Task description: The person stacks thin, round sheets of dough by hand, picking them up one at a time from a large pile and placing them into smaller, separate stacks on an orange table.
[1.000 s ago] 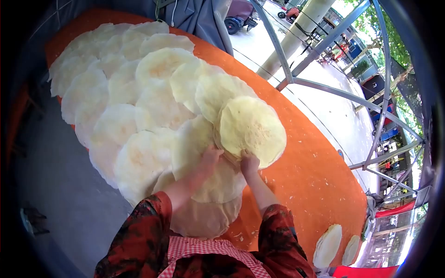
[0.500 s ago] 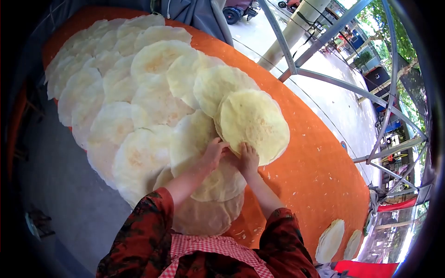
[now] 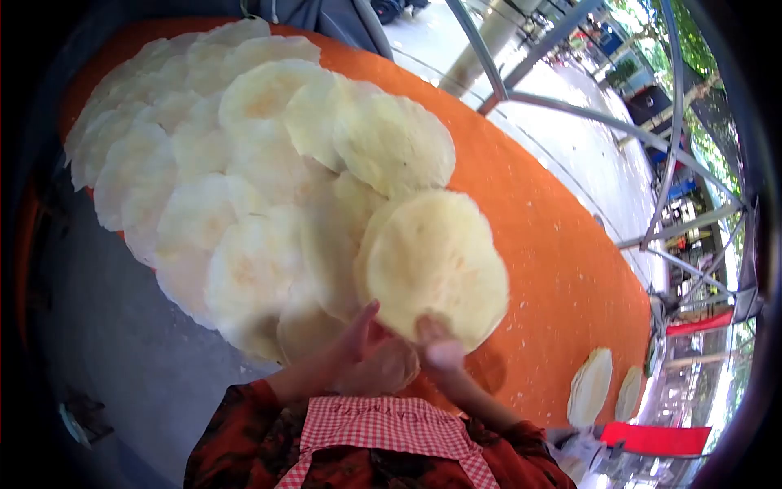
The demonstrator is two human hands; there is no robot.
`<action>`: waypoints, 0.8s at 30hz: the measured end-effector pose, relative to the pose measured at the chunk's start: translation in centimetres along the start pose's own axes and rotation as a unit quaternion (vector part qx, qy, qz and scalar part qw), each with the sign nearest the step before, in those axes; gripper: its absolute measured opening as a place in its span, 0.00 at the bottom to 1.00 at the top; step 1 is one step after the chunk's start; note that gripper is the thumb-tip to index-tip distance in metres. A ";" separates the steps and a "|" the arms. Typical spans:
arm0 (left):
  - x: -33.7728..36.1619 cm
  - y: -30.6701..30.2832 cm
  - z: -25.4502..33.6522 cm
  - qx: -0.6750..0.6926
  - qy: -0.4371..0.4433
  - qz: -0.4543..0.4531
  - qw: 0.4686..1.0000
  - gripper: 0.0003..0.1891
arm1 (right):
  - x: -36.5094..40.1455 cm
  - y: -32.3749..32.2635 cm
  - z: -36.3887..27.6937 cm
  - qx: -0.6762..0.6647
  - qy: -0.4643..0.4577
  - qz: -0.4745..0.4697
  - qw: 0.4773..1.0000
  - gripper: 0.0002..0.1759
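Note:
A round, pale flatbread (image 3: 436,261), with the edge of at least one more showing under its left side, is raised off the orange table at its near edge. My right hand (image 3: 442,349) grips that near edge, fingers on top and the thumb out of sight. Just left of it my left hand (image 3: 362,338) is by the lower left edge, thumb raised and apart; its other fingers are blurred and partly hidden. Beneath and to the left lie many overlapping flatbreads (image 3: 252,257), spread over the table.
The orange table (image 3: 546,277) has white crumbs on its right part. Two more flatbread piles (image 3: 590,387) lie near its right end. Metal frame bars (image 3: 586,114) stand beyond the far edge. Grey floor (image 3: 122,326) shows at the left.
The held flatbread has come toward me and lower in view, its near edge lifted. Both hands moved back with it, and the left thumb is now raised. The view has shifted slightly.

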State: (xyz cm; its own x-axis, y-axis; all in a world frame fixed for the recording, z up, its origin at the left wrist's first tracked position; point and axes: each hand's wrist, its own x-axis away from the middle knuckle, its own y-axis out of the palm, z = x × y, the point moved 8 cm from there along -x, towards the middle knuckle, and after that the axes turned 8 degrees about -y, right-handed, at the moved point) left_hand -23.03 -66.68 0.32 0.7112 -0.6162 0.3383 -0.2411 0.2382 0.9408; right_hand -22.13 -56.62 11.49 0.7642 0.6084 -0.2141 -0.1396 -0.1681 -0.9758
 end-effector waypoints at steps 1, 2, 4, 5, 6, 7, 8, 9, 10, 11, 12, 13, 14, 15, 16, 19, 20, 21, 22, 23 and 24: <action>1.1 -1.1 -0.9 0.001 -0.005 0.025 1.000 0.28 | 3.0 4.5 -1.3 -0.063 0.053 -0.073 0.994 0.22; 2.2 -2.4 -1.1 -0.051 0.030 0.078 0.995 0.28 | 4.0 6.1 -2.9 -0.062 0.060 -0.099 0.991 0.21; 3.4 -5.4 -1.0 -0.194 0.130 0.152 0.960 0.29 | 4.5 7.9 -4.2 -0.059 0.065 -0.146 0.985 0.20; 3.5 -5.6 -1.0 -0.193 0.125 0.171 0.958 0.28 | 3.7 7.3 -4.0 -0.082 0.052 -0.200 0.975 0.20; 3.5 -5.5 -1.0 -0.190 0.122 0.191 0.955 0.28 | 2.6 5.3 -3.4 -0.104 0.038 -0.252 0.961 0.20; 3.7 -5.5 -1.2 -0.187 0.122 0.209 0.952 0.27 | 2.2 4.1 -2.3 -0.125 0.021 -0.303 0.945 0.21; 3.6 -5.6 -1.5 -0.177 0.115 0.197 0.957 0.28 | 2.3 3.0 1.1 -0.208 0.105 -0.208 0.950 0.21; 3.4 -6.1 -1.7 -0.168 0.110 0.185 0.962 0.28 | 3.2 3.3 5.8 -0.287 0.184 -0.107 0.934 0.21; 3.1 -6.1 -1.8 -0.158 0.109 0.174 0.966 0.28 | 4.9 6.5 13.1 -0.317 0.208 0.072 0.923 0.24; 3.3 -5.6 -1.8 -0.159 0.122 0.175 0.964 0.28 | 3.4 1.3 15.9 -0.285 0.281 0.156 0.903 0.23; 3.5 -5.0 -1.7 -0.159 0.136 0.180 0.961 0.28 | 3.6 1.4 19.7 -0.280 0.354 0.142 0.881 0.25; 3.8 -4.7 -1.6 -0.158 0.152 0.185 0.958 0.28 | 5.4 4.2 23.8 -0.361 0.373 0.189 0.833 0.26; 3.8 -5.2 -1.7 -0.172 0.166 0.200 0.950 0.29 | 6.9 8.0 26.6 -0.440 0.389 0.231 0.776 0.27; 3.3 -6.3 -1.8 -0.187 0.179 0.214 0.942 0.29 | 7.3 9.5 26.5 -0.406 0.394 0.195 0.801 0.28; 3.0 -6.3 -1.0 -0.206 0.191 0.226 0.933 0.30 | 7.6 10.4 26.0 -0.371 0.397 0.164 0.823 0.28; 3.3 -6.4 -1.4 -0.206 0.113 0.205 0.950 0.30 | 8.2 11.3 24.0 -0.269 0.354 0.074 0.893 0.32; 3.9 -5.3 -1.4 -0.291 0.120 0.185 0.931 0.29 | 8.3 11.5 23.9 -0.267 0.331 0.089 0.901 0.33; 4.8 -3.4 -1.4 -0.371 0.132 0.165 0.904 0.28 | 8.3 11.7 24.2 -0.264 0.308 0.105 0.908 0.34; 4.1 -4.4 -1.5 -0.290 0.109 0.188 0.932 0.27 | 8.2 12.8 25.1 -0.279 0.303 0.085 0.907 0.37; 3.7 -5.4 -2.0 -0.205 0.083 0.212 0.952 0.26 | 7.6 13.1 25.7 -0.270 0.318 0.050 0.907 0.38; 3.8 -5.7 -2.3 -0.216 0.076 0.219 0.949 0.24 | 7.7 12.8 25.6 -0.261 0.333 0.013 0.906 0.40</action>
State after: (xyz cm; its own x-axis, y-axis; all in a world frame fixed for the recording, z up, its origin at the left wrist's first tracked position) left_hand -17.43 -68.68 -3.75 0.6999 -0.2799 0.6571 -0.2657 0.7519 0.6034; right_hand -34.13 -34.24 -3.80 0.9997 0.0257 0.0063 0.0210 -0.6247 -0.7806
